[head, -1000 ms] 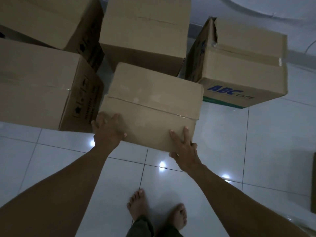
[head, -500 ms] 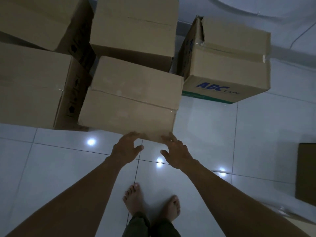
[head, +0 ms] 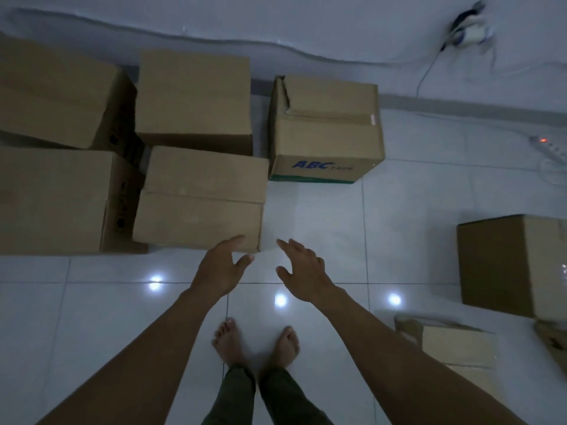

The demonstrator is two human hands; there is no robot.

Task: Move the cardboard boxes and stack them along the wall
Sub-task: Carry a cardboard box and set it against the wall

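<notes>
Cardboard box (head: 202, 200), plain with a taped top seam, sits flat on the tiled floor (head: 399, 216) in the front row of a cluster at the foot of the wall (head: 276, 23). It is just beside a larger box (head: 55, 200) on its left. Behind it stands a middle box (head: 193, 96), with a back-left box (head: 58, 96) further along. An ABC Tape box (head: 325, 130) stands to the right of the cluster, near the wall. None is stacked on another in this view. Still well away from the wall are a side box (head: 515, 265) at the floor's right edge and a partly visible box (head: 457, 348) below it.

Left hand (head: 219, 271) is released, fingers spread, holding nothing. Its fingertips overlap the plain box's near right corner, and contact cannot be confirmed. Right hand (head: 302, 271) is likewise released and empty, over bare floor just right of that corner.

Handling assessment: the board appears stiff and square, so the boxes should stack flat. Weight cannot be told from the view. The faces look smooth and may slide under bare palms. The sound hold is under the bottom edges on two opposite sides, not the taped flaps. The ABC Tape box shows a split at its far left top corner, so that flap should bear no load. A power strip (head: 552, 148) and its cable lie along the wall at the right, a snag risk there.
</notes>
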